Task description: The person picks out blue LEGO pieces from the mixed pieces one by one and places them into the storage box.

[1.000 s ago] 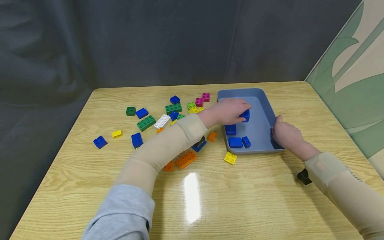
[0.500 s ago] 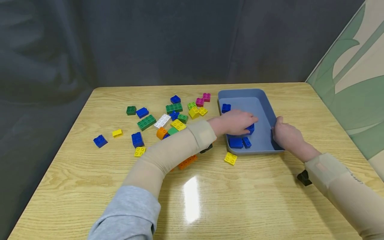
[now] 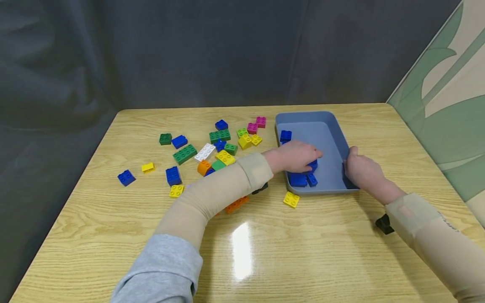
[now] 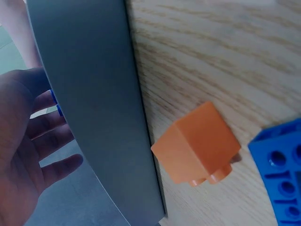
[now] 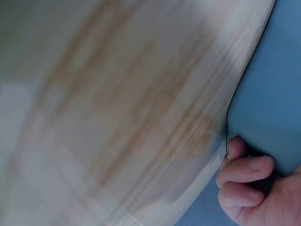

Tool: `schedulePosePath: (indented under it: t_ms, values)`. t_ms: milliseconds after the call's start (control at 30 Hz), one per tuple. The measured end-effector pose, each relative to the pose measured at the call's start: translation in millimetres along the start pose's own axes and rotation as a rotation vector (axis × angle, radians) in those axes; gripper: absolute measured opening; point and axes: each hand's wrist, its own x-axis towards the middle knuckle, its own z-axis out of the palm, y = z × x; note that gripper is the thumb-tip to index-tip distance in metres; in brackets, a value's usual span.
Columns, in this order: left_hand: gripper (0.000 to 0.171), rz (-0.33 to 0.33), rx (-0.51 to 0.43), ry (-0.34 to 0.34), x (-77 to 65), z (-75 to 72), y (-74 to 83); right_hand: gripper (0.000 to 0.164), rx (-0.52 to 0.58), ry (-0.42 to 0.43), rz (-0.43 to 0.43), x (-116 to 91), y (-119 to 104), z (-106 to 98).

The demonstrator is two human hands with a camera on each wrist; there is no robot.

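My left hand (image 3: 294, 155) reaches into the grey-blue tray (image 3: 329, 181), its fingers pinching a blue toy brick (image 3: 313, 165) low over the tray floor. In the left wrist view the tray wall (image 4: 89, 94) hides most of that brick; a blue sliver shows between the fingers. More blue bricks lie along the tray's left side, among them a far one (image 3: 286, 135), a wide one (image 3: 297, 180) and a narrow one (image 3: 312, 180). My right hand (image 3: 362, 173) grips the tray's right side, fingers curled at its wall in the right wrist view.
Left of the tray, loose bricks of several colours are spread over the wooden table (image 3: 303, 252), including a white one (image 3: 205, 152) and a blue one (image 3: 174, 176). A yellow brick (image 3: 291, 200) sits just before the tray. Dark cloth (image 3: 208, 54) hangs behind.
My left hand has moved nearer and lower inside the tray with the blue brick, uncovering the far blue brick and the yellow ones on the table. The right hand keeps its hold.
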Motion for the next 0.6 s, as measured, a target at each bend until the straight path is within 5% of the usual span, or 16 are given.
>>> schedulePosePath:
  t_ms: [300, 600]
  values:
    - [0.057, -0.011, 0.024, 0.005, -5.9, 1.2, -2.8, 0.034, 0.013, -0.048, 0.031, 0.8, -2.0, -2.1]
    - [0.056, -0.018, 0.019, 0.048, -29.5, -2.5, -11.6, 0.033, 0.022, -0.042, 0.027, 1.0, -0.9, -1.7]
